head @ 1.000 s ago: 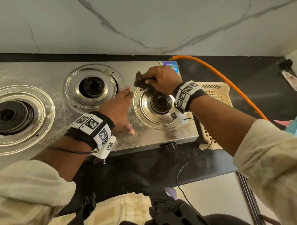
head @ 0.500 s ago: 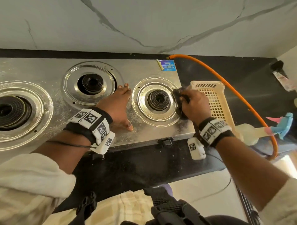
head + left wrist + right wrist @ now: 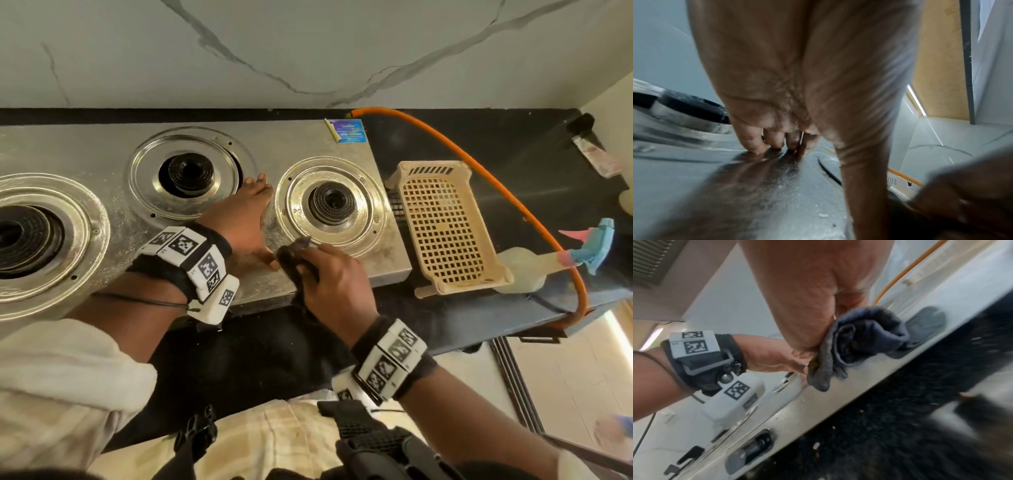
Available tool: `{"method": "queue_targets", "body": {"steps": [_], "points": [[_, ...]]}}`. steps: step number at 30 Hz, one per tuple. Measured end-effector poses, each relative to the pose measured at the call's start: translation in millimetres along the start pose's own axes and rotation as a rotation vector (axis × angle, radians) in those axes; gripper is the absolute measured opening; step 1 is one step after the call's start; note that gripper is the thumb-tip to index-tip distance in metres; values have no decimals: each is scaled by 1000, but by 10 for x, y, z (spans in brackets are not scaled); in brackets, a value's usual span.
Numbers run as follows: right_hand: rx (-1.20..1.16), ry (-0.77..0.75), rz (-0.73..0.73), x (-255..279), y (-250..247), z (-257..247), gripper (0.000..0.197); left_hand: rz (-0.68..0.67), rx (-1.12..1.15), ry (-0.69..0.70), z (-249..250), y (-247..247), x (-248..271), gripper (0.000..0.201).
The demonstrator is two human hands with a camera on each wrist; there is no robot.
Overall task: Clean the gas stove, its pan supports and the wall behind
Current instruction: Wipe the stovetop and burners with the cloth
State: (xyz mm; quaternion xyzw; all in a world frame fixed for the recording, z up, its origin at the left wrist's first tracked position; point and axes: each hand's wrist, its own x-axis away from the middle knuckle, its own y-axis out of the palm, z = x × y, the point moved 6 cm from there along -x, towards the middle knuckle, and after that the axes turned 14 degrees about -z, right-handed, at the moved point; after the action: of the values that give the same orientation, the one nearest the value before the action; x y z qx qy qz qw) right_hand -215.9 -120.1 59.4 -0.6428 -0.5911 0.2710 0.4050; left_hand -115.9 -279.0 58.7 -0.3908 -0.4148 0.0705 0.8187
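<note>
— What's the right hand (image 3: 334, 279) doing?

— It has a dark cloth (image 3: 294, 257) bunched in its curled fingers, pressed to the stove (image 3: 298, 137) at the front edge, just in front of the right burner (image 3: 331, 202). From the right wrist view the cloth (image 3: 857, 340) is wadded under the palm and touches the steel top close to the lip.

— And the left hand (image 3: 245, 219)?

— Flat on the stove top, fingers straight and close together, holding nothing. It lies between the middle burner (image 3: 190, 173) and the right one, fingertips reaching up towards the back. The left wrist view shows the fingertips (image 3: 756, 142) touching the metal, with their reflection under them. Its thumb is just beside the cloth.

— Where are the pan supports?

— I can't see them; the burners stand bare in their shiny rings. A third burner (image 3: 24, 236) sits at the far left.

— And the wall (image 3: 308, 44)?

— Pale marble with grey veins, straight behind the stove.

— Anything else about?

— To the right, on the black counter (image 3: 513, 144), a cream basket (image 3: 445, 226) lies just beside the stove. An orange hose (image 3: 493, 178) curves from the stove's back corner round past it, and a spray bottle (image 3: 534, 265) with a blue and pink trigger lies on its side near the counter's front edge.
</note>
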Motion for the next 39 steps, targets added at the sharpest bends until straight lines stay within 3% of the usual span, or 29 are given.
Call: {"method": "queue_targets", "body": {"steps": [3,8,14,20,25,28,31,34,39], "points": [[45,-51,-29,-355,-9,-234,16,72,63,22,-20,37,79,120],[241,55,-59,-1082,-119,-385,18,140,194,56,14,102,360,103],[284,135,-27,-1622,-232,-284,24,135,134,-24,-126,333,481,127],[193,30,-50,-1216,-96,-207,26,189,182,-20,-156,455,461,133],[114,-111,-27,-452,91,-273,19,280,273,61,-211,561,538,118],[73,-147,-113,-243,121,-203,19,297,287,104,-298,653,656,113],[-33,-138,-208,-315,19,-174,25,390,327,85,-527,513,835,106],[-172,-115,-149,-542,-165,-215,29,455,291,-59,-953,186,860,101],[-111,-83,-32,-951,-304,-340,28,293,169,-179,-1353,-93,610,83]]}}
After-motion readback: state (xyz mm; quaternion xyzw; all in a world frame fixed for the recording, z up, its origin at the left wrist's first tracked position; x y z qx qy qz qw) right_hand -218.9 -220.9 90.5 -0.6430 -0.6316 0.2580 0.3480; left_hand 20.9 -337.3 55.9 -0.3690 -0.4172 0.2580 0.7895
